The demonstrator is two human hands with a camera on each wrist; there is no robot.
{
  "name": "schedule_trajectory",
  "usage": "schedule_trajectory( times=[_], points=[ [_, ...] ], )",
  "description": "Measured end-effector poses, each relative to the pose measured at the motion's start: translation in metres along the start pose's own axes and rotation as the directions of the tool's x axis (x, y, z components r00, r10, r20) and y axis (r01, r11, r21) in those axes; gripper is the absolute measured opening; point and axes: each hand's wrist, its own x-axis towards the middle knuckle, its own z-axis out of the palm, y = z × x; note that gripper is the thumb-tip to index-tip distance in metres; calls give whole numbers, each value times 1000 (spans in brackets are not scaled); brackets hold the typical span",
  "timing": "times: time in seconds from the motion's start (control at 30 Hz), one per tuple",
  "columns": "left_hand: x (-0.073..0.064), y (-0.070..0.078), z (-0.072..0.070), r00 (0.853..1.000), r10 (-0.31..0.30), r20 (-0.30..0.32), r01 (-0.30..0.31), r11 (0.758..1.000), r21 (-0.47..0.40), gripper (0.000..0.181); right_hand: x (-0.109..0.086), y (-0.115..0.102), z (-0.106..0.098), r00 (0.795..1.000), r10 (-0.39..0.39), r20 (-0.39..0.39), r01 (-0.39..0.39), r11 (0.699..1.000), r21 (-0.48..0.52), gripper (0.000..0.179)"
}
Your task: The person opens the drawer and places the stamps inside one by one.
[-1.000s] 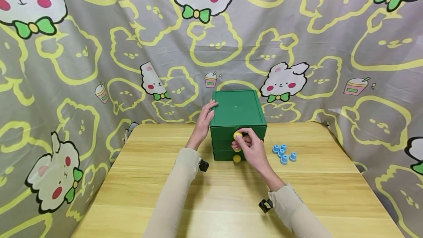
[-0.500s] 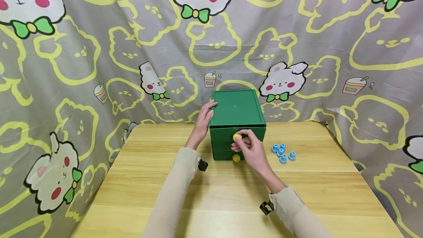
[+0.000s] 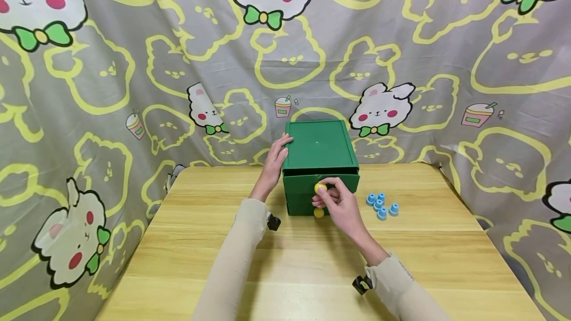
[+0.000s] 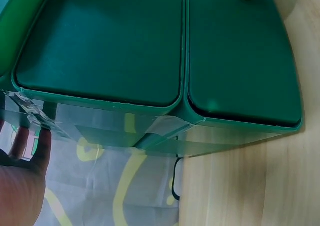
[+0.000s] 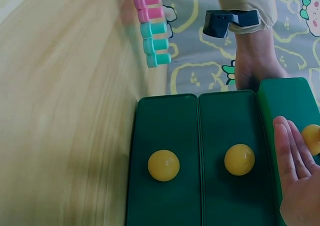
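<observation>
A green three-drawer cabinet stands toward the back of the table. Its top drawer sticks out a little, leaving a dark gap under the lid. My right hand pinches that drawer's round yellow knob between thumb and fingers. In the right wrist view the two lower drawers sit flush, each with a yellow knob of its own. My left hand rests along the cabinet's left side, fingers extended toward the top edge. The left wrist view shows the fingers against the side wall.
Several small light-blue cups stand upside down on the wooden table, right of the cabinet. Pink cups and teal cups stand in a row in the right wrist view. A patterned curtain hangs close behind.
The right hand has pulled the top drawer outward by its knob, and the gap under the lid has widened. The left hand has stayed on the cabinet's side.
</observation>
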Motion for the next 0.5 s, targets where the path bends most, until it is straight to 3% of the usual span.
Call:
schedule_trajectory(
  times=[0.5],
  points=[
    [-1,1,-1,1000,-13,17,13,1000,9,45,-11,-3,0,1000,-1,14,1,1000,-3,21]
  ],
)
